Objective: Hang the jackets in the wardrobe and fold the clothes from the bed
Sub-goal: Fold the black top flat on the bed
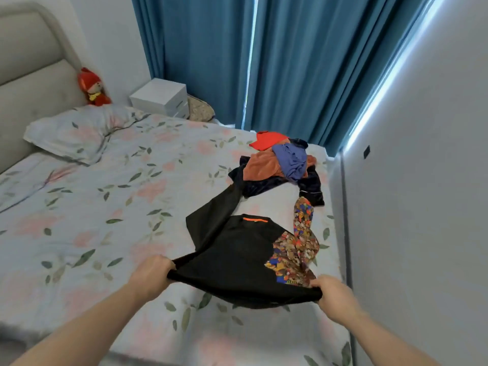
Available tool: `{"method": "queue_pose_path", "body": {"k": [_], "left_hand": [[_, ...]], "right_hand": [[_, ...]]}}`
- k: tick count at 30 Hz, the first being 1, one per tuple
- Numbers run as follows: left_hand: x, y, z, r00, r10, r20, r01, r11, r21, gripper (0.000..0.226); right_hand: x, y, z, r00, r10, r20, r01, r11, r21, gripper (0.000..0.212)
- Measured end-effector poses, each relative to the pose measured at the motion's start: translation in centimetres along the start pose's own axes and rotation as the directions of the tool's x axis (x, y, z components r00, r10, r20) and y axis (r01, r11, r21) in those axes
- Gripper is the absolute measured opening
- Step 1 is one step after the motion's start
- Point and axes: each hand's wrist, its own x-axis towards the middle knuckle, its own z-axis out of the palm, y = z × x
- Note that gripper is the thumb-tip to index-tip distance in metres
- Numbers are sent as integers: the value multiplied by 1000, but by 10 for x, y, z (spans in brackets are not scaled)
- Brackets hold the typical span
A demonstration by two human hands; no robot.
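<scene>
One view only, the cam on my head. I'm standing at the foot end of the bed (111, 196), looking forward and down along it toward the headboard (29, 75). Wide-angle, edges bend. Near field: my forearms come in from the bottom edge, close to the lens. Far field: blue curtains (303, 62) beyond the bed, white wall (427, 180) hard on the bed's right side.

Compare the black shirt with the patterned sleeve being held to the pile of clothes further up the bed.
The black shirt with the patterned sleeve is one garment, spread out; the pile of clothes is several, crumpled together. The shirt is gripped at its hem by the left hand and right hand; the pile lies untouched. Both rest on the floral bedsheet.
</scene>
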Motion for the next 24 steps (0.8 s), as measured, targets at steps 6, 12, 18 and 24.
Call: {"method": "queue_pose_path", "body": {"k": [6, 12, 18, 24], "left_hand": [[-32, 8, 130, 971, -15, 238, 30, 998, -60, 26], [-45, 18, 239, 935, 2, 355, -10, 1000, 22, 19], [-30, 18, 323, 861, 43, 507, -98, 992, 82, 35], [-20, 18, 375, 606, 15, 796, -104, 993, 60, 45]], "right_hand": [[-30, 0, 125, 941, 60, 332, -63, 998, 1, 29], [-47, 6, 244, 845, 191, 500, -211, 977, -17, 38], [-43, 18, 332, 810, 254, 528, -242, 966, -93, 24], [-26, 26, 380, 567, 182, 803, -191, 978, -86, 45]]}}
